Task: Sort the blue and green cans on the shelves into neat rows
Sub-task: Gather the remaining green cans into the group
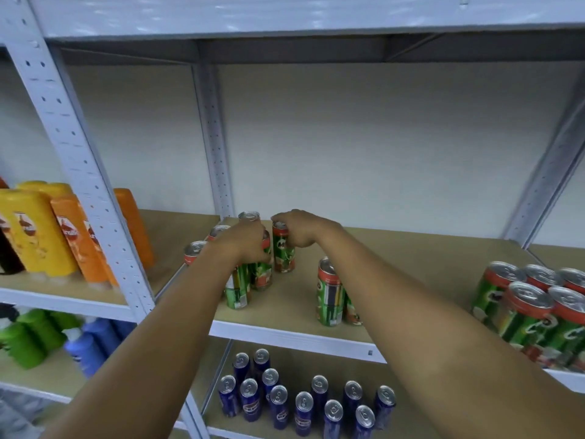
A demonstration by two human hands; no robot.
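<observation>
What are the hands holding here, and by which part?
Each hand grips a green can on the upper shelf: the right hand holds one by its top rim; the left hand wraps another's upper body.

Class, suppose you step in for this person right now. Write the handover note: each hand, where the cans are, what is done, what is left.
Left hand grips a green can in the left cluster. Right hand holds the top of another green can beside it.
Two green cans stand alone mid-shelf; a tight green group sits far right.
Blue cans on the lower shelf stand in loose rows.
Done: colours already on separate shelves. Left: line up the green cans, then straighten the blue ones.
</observation>
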